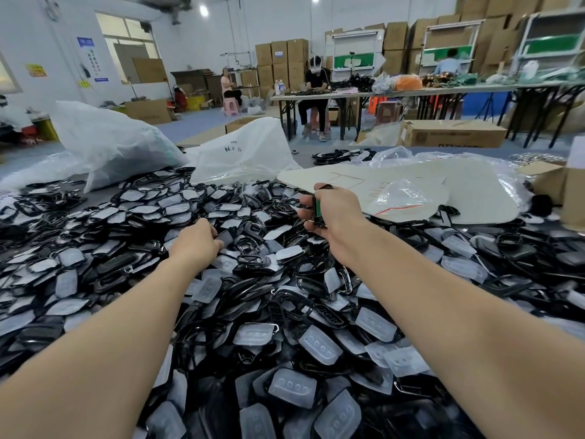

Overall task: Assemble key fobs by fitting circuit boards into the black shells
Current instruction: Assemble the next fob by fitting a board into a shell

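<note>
Both forearms reach forward over the shell heap [253, 229], which is mixed with clear button pads [319, 345]. Left hand [198, 239], 10 o'clock of centre: palm down, fingers curled into the heap. Its fingertips are hidden, so I cannot tell whether it grips. Right hand [329, 210], 1 o'clock: raised, clenched round the held shell [319, 224] with a green circuit board [317, 205] showing; the fingers cover most of the shell. White plastic bags [240, 153] lie at 12 o'clock.

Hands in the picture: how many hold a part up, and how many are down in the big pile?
Holding up a black shell with a green board: 1, the right hand
Down on the pile of parts: 1, the left hand
Total: 2 hands
</note>
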The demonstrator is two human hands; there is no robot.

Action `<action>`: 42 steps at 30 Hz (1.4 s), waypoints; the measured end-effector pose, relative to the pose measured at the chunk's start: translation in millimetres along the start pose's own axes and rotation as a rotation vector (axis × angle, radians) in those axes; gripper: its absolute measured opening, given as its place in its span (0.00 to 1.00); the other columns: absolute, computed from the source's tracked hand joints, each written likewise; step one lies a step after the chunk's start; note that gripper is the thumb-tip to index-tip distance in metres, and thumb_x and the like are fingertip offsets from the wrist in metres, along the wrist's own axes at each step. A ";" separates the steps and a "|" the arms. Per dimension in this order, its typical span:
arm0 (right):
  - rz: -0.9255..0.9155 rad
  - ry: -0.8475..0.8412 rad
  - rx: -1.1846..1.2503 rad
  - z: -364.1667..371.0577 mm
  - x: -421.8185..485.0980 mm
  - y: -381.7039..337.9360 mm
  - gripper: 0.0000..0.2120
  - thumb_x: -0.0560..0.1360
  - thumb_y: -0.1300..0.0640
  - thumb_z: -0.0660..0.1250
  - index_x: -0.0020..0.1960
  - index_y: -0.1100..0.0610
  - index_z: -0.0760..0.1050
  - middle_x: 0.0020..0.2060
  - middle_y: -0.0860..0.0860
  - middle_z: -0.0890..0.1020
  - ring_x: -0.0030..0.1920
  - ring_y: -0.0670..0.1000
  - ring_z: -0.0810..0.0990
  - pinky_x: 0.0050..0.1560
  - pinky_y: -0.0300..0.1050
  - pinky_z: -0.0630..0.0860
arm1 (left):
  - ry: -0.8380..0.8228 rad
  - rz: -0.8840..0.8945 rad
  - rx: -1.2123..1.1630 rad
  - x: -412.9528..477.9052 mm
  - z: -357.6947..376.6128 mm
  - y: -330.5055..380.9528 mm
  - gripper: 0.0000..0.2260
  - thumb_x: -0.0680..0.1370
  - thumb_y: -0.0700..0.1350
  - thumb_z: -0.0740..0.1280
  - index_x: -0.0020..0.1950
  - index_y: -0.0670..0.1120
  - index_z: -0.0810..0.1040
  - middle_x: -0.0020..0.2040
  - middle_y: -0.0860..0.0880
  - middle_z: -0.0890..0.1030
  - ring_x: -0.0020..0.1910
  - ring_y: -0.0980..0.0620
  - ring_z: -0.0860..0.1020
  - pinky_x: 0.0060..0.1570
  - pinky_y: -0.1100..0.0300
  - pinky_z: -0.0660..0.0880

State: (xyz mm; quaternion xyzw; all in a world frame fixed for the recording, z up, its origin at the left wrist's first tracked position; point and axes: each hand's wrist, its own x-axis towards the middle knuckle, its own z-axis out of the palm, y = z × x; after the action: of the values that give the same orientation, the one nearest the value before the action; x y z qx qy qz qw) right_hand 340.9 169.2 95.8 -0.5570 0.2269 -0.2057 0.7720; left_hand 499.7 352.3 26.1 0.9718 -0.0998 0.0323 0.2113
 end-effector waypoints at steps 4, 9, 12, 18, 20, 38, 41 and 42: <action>0.000 0.010 0.014 -8.0 1.1 0.2 0.10 0.84 0.63 0.54 0.47 0.52 0.69 0.43 0.54 0.79 0.32 0.49 0.78 0.30 0.40 0.75 | 0.019 0.008 -0.131 -1.1 -3.8 -6.3 0.07 0.78 0.44 0.71 0.50 0.46 0.74 0.53 0.45 0.79 0.54 0.44 0.76 0.53 0.52 0.73; 0.000 0.030 0.001 -21.7 -2.0 2.9 0.09 0.84 0.62 0.54 0.49 0.54 0.70 0.43 0.54 0.77 0.29 0.48 0.78 0.25 0.36 0.75 | 0.080 0.023 -0.191 -4.2 -8.9 -8.4 0.06 0.78 0.42 0.71 0.50 0.44 0.75 0.49 0.45 0.78 0.48 0.46 0.74 0.47 0.55 0.68; -0.006 0.045 -0.018 -33.5 -6.0 3.9 0.09 0.84 0.62 0.55 0.47 0.55 0.70 0.42 0.54 0.78 0.27 0.47 0.79 0.24 0.37 0.74 | 0.113 0.011 -0.205 -6.6 -15.9 -3.9 0.08 0.77 0.42 0.72 0.53 0.42 0.78 0.50 0.44 0.79 0.48 0.46 0.75 0.48 0.56 0.69; 0.007 0.067 -0.024 -73.9 -19.9 3.3 0.08 0.82 0.62 0.56 0.54 0.56 0.73 0.40 0.52 0.80 0.21 0.45 0.72 0.20 0.36 0.64 | -0.115 0.032 -0.925 -53.8 -30.5 66.7 0.06 0.77 0.41 0.72 0.52 0.45 0.79 0.49 0.46 0.82 0.42 0.53 0.79 0.43 0.61 0.77; -0.006 0.079 -0.055 -95.9 -30.2 6.8 0.11 0.82 0.62 0.56 0.54 0.53 0.76 0.36 0.50 0.83 0.21 0.45 0.70 0.21 0.35 0.63 | -0.211 0.131 -1.074 -87.7 -22.8 101.7 0.06 0.76 0.43 0.74 0.51 0.47 0.79 0.49 0.48 0.83 0.42 0.54 0.80 0.43 0.63 0.78; -0.327 0.190 -0.273 -285.8 -133.7 14.3 0.08 0.79 0.44 0.66 0.56 0.44 0.79 0.24 0.49 0.72 0.23 0.48 0.70 0.24 0.39 0.67 | -0.391 0.484 -0.995 -269.7 80.9 265.0 0.05 0.76 0.54 0.72 0.47 0.56 0.80 0.38 0.62 0.82 0.36 0.61 0.79 0.37 0.69 0.73; -0.339 0.218 -0.247 -296.0 -132.1 23.8 0.10 0.80 0.44 0.66 0.58 0.46 0.79 0.26 0.50 0.73 0.24 0.48 0.70 0.24 0.40 0.67 | -0.429 0.513 -1.052 -283.4 94.1 273.1 0.03 0.78 0.51 0.71 0.49 0.54 0.79 0.39 0.58 0.82 0.38 0.58 0.80 0.40 0.62 0.78; -0.348 0.218 -0.239 -298.1 -131.2 26.6 0.08 0.80 0.45 0.66 0.56 0.46 0.79 0.27 0.49 0.75 0.24 0.48 0.70 0.23 0.40 0.67 | -0.430 0.526 -1.054 -286.7 98.2 274.4 0.03 0.79 0.50 0.70 0.50 0.53 0.78 0.38 0.54 0.82 0.36 0.56 0.80 0.39 0.60 0.78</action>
State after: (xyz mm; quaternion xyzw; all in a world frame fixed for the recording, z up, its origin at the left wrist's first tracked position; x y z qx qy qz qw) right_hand 63.2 23.4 4.0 -0.6495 0.2323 -0.3665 0.6244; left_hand 164.4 118.7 17.7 0.6646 -0.3785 -0.1664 0.6225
